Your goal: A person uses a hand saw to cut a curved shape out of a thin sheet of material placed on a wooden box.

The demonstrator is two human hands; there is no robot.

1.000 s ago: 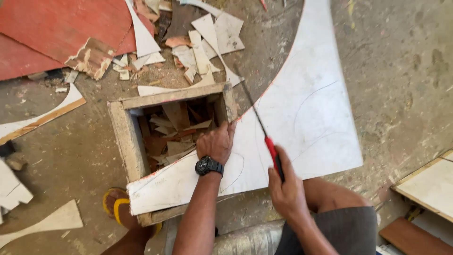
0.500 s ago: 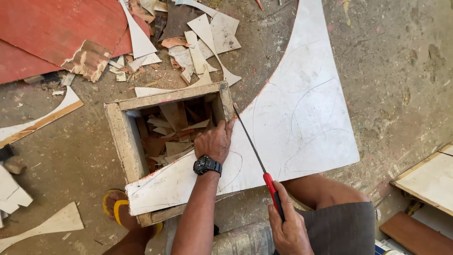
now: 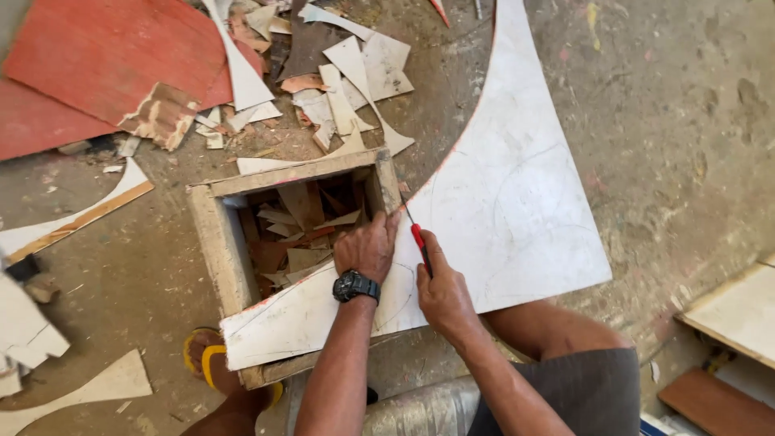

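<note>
Curved sheet (image 3: 517,210): white laminate, smooth, matt, scuffed; box (image 3: 218,242): rough raw wood, dusty; saw (image 3: 419,242): thin metal blade, glossy red plastic handle; wristwatch (image 3: 355,286): black matt plastic; floor (image 3: 686,97): rough grey concrete; red board (image 3: 89,56): matt, torn edge showing brown core.

White laminate sheet (image 3: 517,202) with faint pencil curves, reddish at its edge; red saw handle (image 3: 420,241); black wristwatch (image 3: 355,286); pale wooden box (image 3: 218,242); red board (image 3: 89,64); yellow sandal (image 3: 206,363); grey shorts (image 3: 581,391).

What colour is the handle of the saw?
Red, on the saw handle in the right hand, head view.
</note>
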